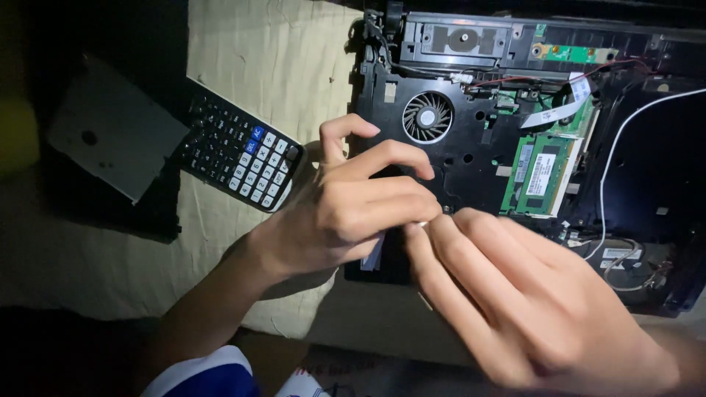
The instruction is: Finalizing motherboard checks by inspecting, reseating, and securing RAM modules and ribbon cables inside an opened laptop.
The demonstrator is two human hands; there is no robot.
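An opened black laptop chassis [471, 158] lies bottom-up, showing a round cooling fan [427, 116], a green memory module [541, 175] and loose red and white wires. My left hand [353, 206] rests on the chassis' near left part with fingers curled. My right hand [507, 294] reaches in from the lower right, its fingertips meeting the left hand's fingertips at a small pale piece [423, 223]. Who pinches the piece I cannot tell. A pale strip [373, 254] shows under my left hand.
A black calculator [239, 151] with white and blue keys lies to the left on a beige cloth [279, 59]. Further left sits a grey flat metal plate [110, 132] on a dark surface. A white cable [610, 162] loops over the laptop's right side.
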